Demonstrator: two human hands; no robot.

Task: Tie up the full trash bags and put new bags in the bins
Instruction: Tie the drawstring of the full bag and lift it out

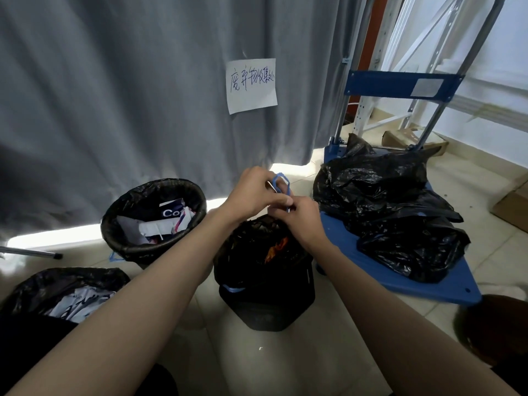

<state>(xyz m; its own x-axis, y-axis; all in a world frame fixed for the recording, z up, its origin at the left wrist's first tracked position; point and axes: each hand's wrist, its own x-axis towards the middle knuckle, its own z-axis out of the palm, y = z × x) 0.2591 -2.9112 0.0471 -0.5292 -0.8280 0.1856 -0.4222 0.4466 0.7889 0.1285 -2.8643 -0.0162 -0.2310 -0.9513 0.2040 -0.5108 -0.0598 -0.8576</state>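
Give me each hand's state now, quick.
Left hand: closed, fingers pinching the blue drawstring of the black trash bag.
Right hand: closed, pinching the same drawstring lower down.

Two bare forearms, sleeveless to the frame edge, ringless hands

A full black trash bag is seated upright in a black bin on the floor, its blue drawstring raised in a loop above its gathered mouth.
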